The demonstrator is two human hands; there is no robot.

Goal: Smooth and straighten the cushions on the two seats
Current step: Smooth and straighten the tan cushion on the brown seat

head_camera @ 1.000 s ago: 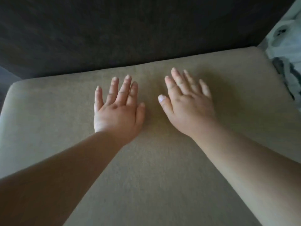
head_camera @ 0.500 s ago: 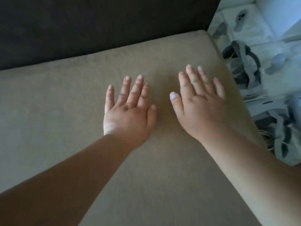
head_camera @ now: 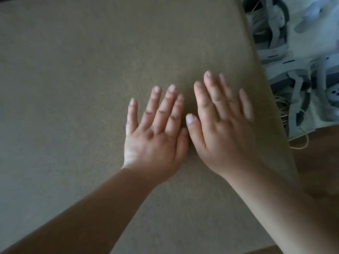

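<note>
Beige cushion fills most of the view. On it, right of centre, the left grip and right grip lie flat and released, thumbs nearly touching, fingers pointing away from the person. Near the right grip, the cushion's right edge slants down to the right; its long axis cannot be told. Beyond that edge lie grey-and-white straps and a pale cord.

2 hands (adjacent) on cushion
</note>
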